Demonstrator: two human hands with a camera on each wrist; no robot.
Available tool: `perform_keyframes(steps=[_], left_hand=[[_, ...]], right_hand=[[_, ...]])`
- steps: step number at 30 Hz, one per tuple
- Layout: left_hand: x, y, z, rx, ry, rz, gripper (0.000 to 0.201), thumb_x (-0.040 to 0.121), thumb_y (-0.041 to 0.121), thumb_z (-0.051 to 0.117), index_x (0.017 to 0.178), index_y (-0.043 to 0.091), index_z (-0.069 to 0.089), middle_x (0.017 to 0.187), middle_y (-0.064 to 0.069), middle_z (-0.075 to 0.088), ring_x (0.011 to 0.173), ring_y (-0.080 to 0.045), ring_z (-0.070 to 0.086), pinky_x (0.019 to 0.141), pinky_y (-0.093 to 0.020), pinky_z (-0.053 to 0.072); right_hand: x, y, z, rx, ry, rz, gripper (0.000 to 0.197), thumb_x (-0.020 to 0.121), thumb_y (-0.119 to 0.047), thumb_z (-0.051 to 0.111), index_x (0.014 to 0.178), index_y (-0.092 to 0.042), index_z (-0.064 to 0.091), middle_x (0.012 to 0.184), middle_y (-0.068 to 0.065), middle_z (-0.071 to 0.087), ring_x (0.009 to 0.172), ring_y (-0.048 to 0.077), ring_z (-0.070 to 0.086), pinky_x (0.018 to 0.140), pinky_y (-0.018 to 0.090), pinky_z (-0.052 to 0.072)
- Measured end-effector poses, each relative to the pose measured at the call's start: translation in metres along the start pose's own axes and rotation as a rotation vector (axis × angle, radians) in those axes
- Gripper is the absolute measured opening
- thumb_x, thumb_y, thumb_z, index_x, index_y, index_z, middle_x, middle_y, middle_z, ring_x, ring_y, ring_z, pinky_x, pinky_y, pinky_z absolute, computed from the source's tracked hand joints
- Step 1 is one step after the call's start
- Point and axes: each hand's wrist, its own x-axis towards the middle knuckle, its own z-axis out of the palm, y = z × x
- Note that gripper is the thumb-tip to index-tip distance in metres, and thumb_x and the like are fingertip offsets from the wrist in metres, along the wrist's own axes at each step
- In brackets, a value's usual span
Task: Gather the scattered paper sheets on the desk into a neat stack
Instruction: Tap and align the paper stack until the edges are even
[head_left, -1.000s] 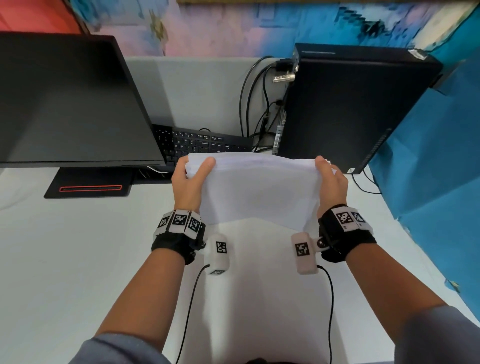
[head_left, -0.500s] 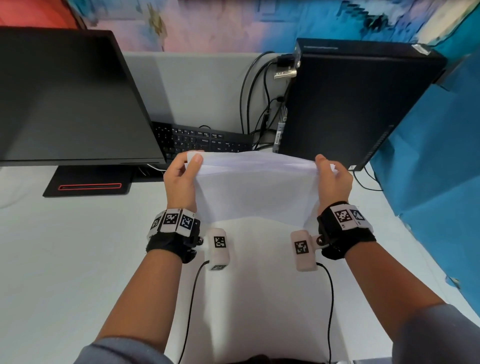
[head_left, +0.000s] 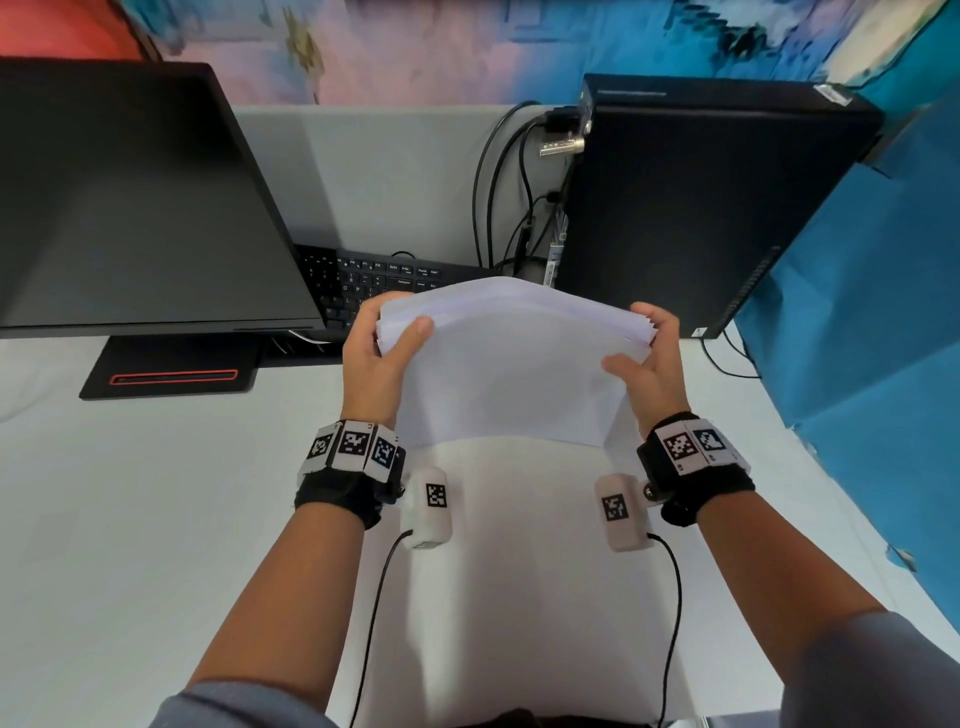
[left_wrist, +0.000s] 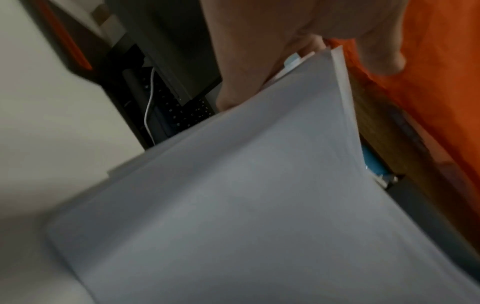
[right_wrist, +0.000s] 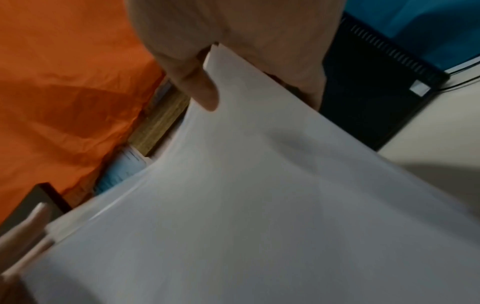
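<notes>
The white desk (head_left: 130, 519) filled the lower half of the head view, with a dark monitor (head_left: 140, 208) at the upper left, a black computer tower (head_left: 701, 208) at the upper right, and a black keyboard (head_left: 374, 283) between them near the centre. Just above the middle of the frame the stack of paper sheets (head_left: 509, 364) was held upright on edge between the two hands, its lower edge seeming to rest on the desk, though I could not tell for certain, and its top edge bowed upward. Its long axis ran left to right across the frame, from one hand to the other. The left hand (head_left: 376, 364) gripped the stack's upper left corner, thumb curled over the near face and fingers behind; the right hand (head_left: 649, 358) pinched the upper right corner the same way. At the right corner the sheet edges showed slightly fanned and stepped, so the stack was probably not yet squared. Both hands were equally near, one at each end, so squaring would likely depend on tapping the lower edge down and pressing inward along that left-to-right axis.
</notes>
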Motion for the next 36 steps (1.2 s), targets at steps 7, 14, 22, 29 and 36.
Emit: perform_keyframes(steps=[7, 14, 22, 29, 36], left_hand=[[0.004, -0.004, -0.004, 0.044, 0.189, 0.074, 0.014, 0.092, 0.019, 0.057, 0.082, 0.026, 0.066, 0.100, 0.010, 0.068, 0.096, -0.009, 0.059, 0.091, -0.030, 0.045], [0.005, -0.013, -0.020, -0.068, 0.178, 0.038, 0.015, 0.081, 0.018, 0.061, 0.070, 0.027, 0.064, 0.106, -0.002, 0.065, 0.097, -0.021, 0.056, 0.079, -0.039, 0.039], [0.001, -0.014, -0.019, -0.121, -0.045, -0.113, 0.071, 0.060, 0.026, 0.073, 0.124, 0.020, 0.042, 0.113, 0.005, 0.056, 0.092, 0.002, 0.063, 0.076, -0.017, 0.050], [-0.015, -0.041, -0.020, 0.061, -0.001, -0.388, 0.048, 0.078, -0.015, 0.056, 0.118, 0.011, 0.054, 0.096, 0.000, 0.067, 0.095, -0.027, 0.062, 0.067, -0.024, 0.050], [-0.021, -0.026, -0.009, -0.108, 0.042, -0.282, 0.056, 0.070, 0.020, 0.076, 0.122, 0.016, 0.058, 0.114, -0.004, 0.069, 0.104, -0.022, 0.067, 0.085, -0.035, 0.055]], right_hand=[[0.009, 0.015, -0.004, 0.120, 0.089, 0.080, 0.036, 0.088, -0.011, 0.063, 0.121, -0.006, 0.053, 0.115, 0.015, 0.064, 0.096, 0.024, 0.064, 0.077, 0.031, 0.053], [0.008, 0.022, -0.005, 0.057, 0.005, 0.092, 0.037, 0.085, -0.019, 0.063, 0.120, -0.008, 0.058, 0.113, 0.013, 0.067, 0.099, 0.027, 0.065, 0.082, 0.036, 0.055], [0.010, 0.033, -0.005, 0.125, -0.032, 0.161, 0.047, 0.083, 0.003, 0.063, 0.128, -0.005, 0.051, 0.118, 0.017, 0.064, 0.103, 0.029, 0.064, 0.079, 0.031, 0.053], [0.010, 0.055, 0.005, 0.098, -0.038, 0.252, 0.058, 0.080, 0.011, 0.059, 0.133, -0.009, 0.046, 0.120, 0.012, 0.060, 0.107, 0.028, 0.057, 0.077, 0.028, 0.047], [-0.001, 0.065, 0.000, -0.001, -0.026, 0.189, 0.034, 0.085, 0.005, 0.060, 0.117, -0.007, 0.057, 0.113, 0.015, 0.064, 0.109, 0.035, 0.060, 0.100, 0.052, 0.045]])
